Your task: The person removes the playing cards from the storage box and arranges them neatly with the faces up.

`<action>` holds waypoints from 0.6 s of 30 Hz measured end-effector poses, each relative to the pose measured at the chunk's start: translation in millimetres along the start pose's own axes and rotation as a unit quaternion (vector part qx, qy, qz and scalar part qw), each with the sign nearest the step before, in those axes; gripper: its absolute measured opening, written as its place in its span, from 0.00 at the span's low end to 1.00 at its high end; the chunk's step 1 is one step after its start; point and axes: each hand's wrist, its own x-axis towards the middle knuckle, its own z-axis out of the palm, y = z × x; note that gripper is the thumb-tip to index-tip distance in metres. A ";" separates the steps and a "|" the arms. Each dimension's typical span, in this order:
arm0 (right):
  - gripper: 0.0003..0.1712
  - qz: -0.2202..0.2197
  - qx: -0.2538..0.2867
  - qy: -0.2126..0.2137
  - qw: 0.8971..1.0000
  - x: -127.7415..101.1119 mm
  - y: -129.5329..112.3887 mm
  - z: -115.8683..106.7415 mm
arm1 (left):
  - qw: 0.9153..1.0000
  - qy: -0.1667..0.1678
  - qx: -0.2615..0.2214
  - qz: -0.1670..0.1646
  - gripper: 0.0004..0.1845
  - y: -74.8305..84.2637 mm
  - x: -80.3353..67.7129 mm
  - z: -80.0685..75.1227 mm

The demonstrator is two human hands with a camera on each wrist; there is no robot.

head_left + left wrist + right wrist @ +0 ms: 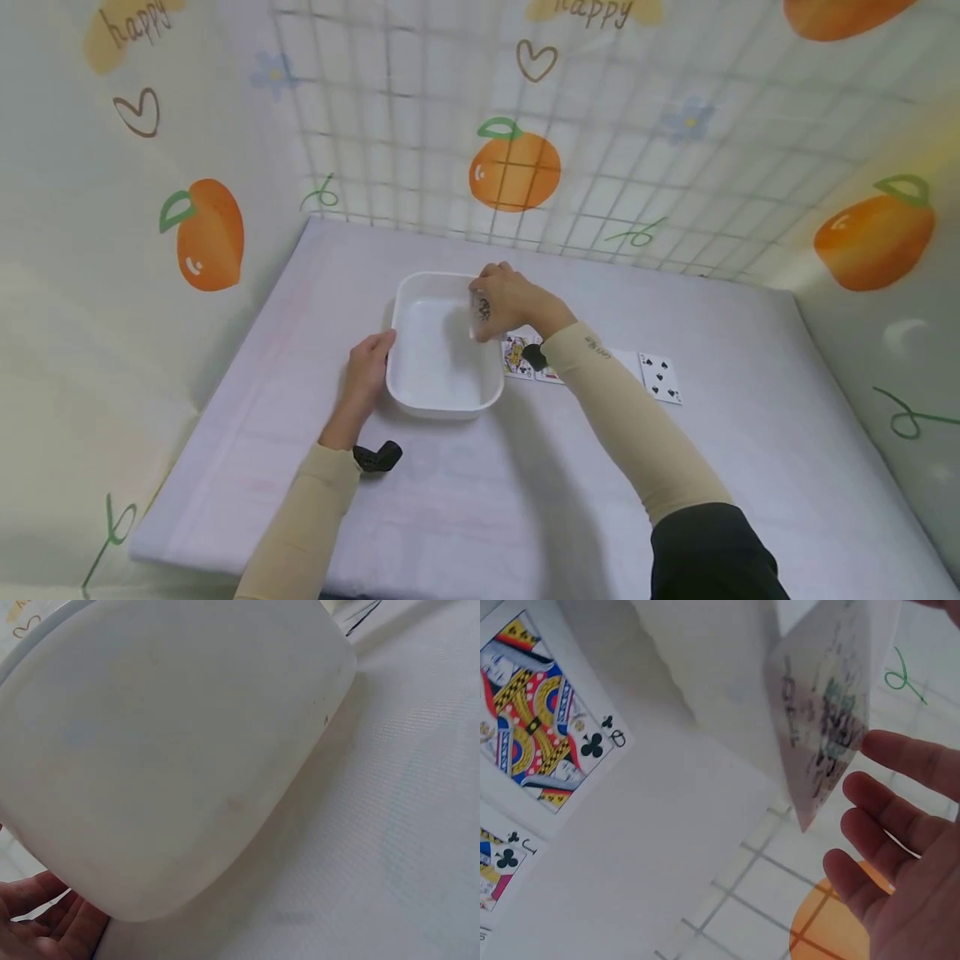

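Note:
A white rectangular plastic basin sits on the table, and my left hand grips its left side. Its outer wall fills much of the left wrist view, with that hand's fingers curled at its lower corner. My right hand is over the basin's right rim. Between thumb and fingers it pinches a thin card with blurred dark print, held on edge; the thumb is mostly out of the right wrist view.
Right of the basin lies a row of playing cards, including a queen of clubs and a jack of clubs. A spade card ends the row. The right forearm covers part of it. Fruit-patterned walls enclose the table.

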 end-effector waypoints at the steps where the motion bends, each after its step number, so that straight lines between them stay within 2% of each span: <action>1: 0.51 0.003 -0.001 -0.001 1.000 -1.8 2.2 -0.1 | 1.000 0.001 0.000 -0.001 0.28 0.5 -0.4 0.5; 8: 0.52 0.018 0.007 0.008 1.000 -15.8 15.4 -3.0 | 1.000 0.005 0.002 0.000 0.28 1.3 -1.4 2.0; 18: 0.53 0.026 0.005 0.016 1.000 -41.0 36.6 -3.1 | 1.000 -0.006 0.010 -0.006 0.30 -0.2 -4.7 2.9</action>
